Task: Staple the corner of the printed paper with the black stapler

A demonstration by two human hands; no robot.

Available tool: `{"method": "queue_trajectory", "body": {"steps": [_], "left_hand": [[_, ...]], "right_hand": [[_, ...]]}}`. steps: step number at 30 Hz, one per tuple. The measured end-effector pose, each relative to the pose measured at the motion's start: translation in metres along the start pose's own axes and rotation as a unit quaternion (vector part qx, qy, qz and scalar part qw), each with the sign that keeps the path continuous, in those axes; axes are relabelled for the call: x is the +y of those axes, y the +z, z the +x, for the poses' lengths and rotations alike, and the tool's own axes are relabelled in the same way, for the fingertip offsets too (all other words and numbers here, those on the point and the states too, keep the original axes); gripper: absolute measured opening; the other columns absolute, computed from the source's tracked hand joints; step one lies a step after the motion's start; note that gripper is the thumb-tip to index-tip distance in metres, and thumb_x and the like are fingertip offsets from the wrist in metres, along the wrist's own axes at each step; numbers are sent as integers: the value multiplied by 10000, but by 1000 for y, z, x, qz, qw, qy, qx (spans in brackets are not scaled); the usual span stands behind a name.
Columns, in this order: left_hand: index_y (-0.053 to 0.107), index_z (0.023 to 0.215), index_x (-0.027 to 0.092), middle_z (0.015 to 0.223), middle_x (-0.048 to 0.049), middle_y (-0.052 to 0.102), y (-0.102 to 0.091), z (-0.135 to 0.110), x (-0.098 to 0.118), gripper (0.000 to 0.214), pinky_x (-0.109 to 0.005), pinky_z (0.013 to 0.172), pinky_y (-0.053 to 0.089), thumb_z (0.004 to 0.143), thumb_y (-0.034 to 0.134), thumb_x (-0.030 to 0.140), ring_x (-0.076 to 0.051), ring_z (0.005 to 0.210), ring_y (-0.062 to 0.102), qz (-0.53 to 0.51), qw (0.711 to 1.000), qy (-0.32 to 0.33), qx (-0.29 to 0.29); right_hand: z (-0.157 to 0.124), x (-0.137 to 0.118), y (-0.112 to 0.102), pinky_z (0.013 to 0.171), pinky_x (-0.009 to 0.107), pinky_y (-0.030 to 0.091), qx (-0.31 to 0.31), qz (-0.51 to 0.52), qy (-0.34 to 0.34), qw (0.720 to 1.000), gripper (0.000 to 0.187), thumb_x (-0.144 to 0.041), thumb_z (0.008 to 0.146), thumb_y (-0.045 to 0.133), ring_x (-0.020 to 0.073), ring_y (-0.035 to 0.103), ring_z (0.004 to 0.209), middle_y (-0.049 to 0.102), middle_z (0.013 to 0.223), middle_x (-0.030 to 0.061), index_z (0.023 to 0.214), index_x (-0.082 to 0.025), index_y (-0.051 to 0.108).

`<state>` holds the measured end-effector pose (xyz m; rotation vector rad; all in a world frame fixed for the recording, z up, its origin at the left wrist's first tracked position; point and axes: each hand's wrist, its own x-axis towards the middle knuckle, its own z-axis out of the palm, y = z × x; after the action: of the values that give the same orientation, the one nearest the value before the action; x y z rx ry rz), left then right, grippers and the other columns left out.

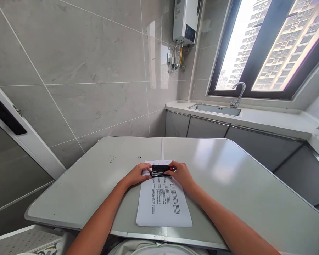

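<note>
Evidently, a pale gray folding table fills the foreground, its metal-edged seam running down the middle. Printed paper lies across that seam. Over its far end, the right hand grips one end of a black stapler between thumb and fingers, while the left hand holds the opposite end, fingers and thumb curled around it. A small dark piece and, farther left, scattered staples lie on the tabletop beyond the left hand.
</note>
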<state>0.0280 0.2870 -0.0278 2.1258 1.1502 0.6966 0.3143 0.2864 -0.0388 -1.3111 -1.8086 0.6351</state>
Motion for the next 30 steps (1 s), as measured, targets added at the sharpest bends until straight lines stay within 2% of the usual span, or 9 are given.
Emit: {"method": "queue_trajectory", "body": {"steps": [5, 11, 19, 22, 27, 30], "left_hand": [[767, 979, 203, 1395, -118, 657, 0, 0, 2, 234, -448, 1173, 373, 792, 789, 342, -327, 1397, 514, -5, 1000, -9, -4], [772, 988, 203, 1381, -117, 668, 2, 0, 0, 241, -455, 1179, 376, 785, 782, 331, -328, 1401, 517, 10, 1000, -7, 2], [767, 992, 210, 1276, -105, 726, 2, -1, -1, 269, -449, 1160, 406, 781, 791, 375, -331, 1433, 489, -37, 999, -6, 1], [753, 971, 212, 1261, -96, 733, 2, -1, -1, 254, -438, 1149, 414, 771, 798, 362, -328, 1428, 496, -48, 999, -10, 4], [740, 913, 211, 1284, -96, 717, 3, 0, -3, 198, -428, 1149, 408, 766, 799, 330, -327, 1431, 489, -25, 1000, -1, 1], [739, 898, 210, 1275, -99, 718, 3, 0, -3, 178, -426, 1152, 402, 762, 804, 305, -323, 1419, 501, -7, 1000, 10, 4]], "right_hand": [[1, 8, 2, 752, 357, 551, 25, 48, 22, 998, 220, -383, 673, 856, 235, 710, 771, 776, 862, 44, 796, -225, 764], [1, 6, 2, 724, 358, 546, 38, 35, -22, 998, 210, -431, 719, 803, 245, 690, 735, 763, 793, 64, 745, -224, 784], [-5, 1, -1, 676, 305, 460, 18, 26, -8, 999, 282, -466, 794, 724, 187, 580, 652, 699, 698, 26, 659, -219, 712], [-7, 2, 1, 680, 305, 464, 19, 41, 0, 999, 291, -473, 792, 726, 191, 582, 662, 697, 699, 29, 662, -214, 698], [-7, -1, 4, 817, 346, 518, 36, 48, 20, 998, 196, -395, 759, 766, 231, 679, 825, 755, 882, 39, 830, -217, 728], [-6, -6, 6, 928, 393, 517, 6, 39, -19, 999, 361, -334, 747, 782, 254, 690, 1000, 758, 1094, 52, 1088, -236, 716]]}}
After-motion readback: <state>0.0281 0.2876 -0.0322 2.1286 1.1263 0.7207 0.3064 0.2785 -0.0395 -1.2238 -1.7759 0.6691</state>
